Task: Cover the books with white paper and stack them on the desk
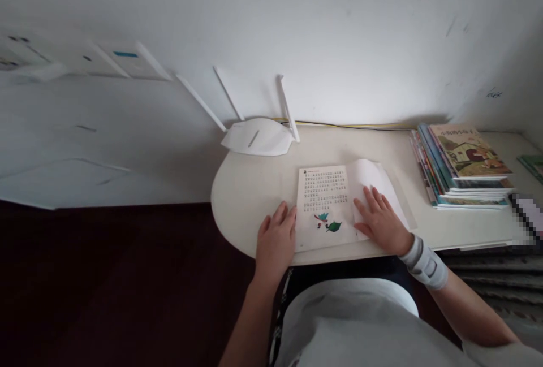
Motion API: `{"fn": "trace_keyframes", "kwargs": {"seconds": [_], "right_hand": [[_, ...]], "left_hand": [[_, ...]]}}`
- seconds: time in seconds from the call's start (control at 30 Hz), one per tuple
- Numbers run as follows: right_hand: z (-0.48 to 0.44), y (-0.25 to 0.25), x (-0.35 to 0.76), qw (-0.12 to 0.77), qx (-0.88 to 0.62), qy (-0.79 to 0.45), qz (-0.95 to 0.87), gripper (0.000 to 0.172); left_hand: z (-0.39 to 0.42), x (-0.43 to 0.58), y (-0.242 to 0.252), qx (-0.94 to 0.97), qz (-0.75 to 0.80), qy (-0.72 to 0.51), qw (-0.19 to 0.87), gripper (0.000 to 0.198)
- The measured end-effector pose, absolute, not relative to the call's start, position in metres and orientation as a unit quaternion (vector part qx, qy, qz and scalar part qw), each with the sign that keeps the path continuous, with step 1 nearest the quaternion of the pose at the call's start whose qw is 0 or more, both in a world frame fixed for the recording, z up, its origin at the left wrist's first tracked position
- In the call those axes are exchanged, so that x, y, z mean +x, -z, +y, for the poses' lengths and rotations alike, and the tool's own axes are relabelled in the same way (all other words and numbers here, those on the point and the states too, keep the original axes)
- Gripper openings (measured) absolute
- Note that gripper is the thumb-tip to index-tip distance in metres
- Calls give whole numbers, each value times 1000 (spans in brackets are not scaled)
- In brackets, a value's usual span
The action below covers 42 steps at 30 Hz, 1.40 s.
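Observation:
An open booklet lies on the cream desk in front of me, its left page printed with text and a small bird-and-leaf picture. My left hand rests flat at the booklet's left edge, fingers stretched out. My right hand lies flat on the right-hand page, fingers spread, a grey band round its wrist. That page bulges up a little near the spine.
A white router with several antennas stands at the back of the desk by the wall. A stack of picture books sits at the right. The desk's rounded left end drops to a dark floor.

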State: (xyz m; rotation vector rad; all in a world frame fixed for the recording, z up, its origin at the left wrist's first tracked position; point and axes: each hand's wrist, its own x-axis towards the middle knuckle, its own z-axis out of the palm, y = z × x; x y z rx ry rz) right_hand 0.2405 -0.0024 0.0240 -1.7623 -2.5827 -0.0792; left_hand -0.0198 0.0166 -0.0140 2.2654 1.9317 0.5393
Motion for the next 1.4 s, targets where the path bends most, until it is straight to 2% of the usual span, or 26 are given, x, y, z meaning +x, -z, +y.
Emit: {"fn": "trace_keyframes", "kwargs": {"seconds": [0.17, 0.67, 1.0, 1.27, 1.4], "right_hand": [[-8, -10, 231, 10, -582, 29, -813, 54], [21, -22, 205, -17, -644, 43, -764, 49], [19, -17, 219, -25, -623, 54, -780, 50], [16, -16, 227, -23, -633, 44, -773, 50], [13, -15, 220, -23, -655, 44, -754, 51]], "left_hand": [[18, -21, 15, 740, 642, -189, 66, 41], [13, -14, 13, 748, 645, -151, 21, 42], [13, -13, 14, 753, 642, -141, -12, 40], [14, -12, 14, 739, 652, -167, 39, 40], [13, -13, 14, 751, 645, -140, 1, 41]]}}
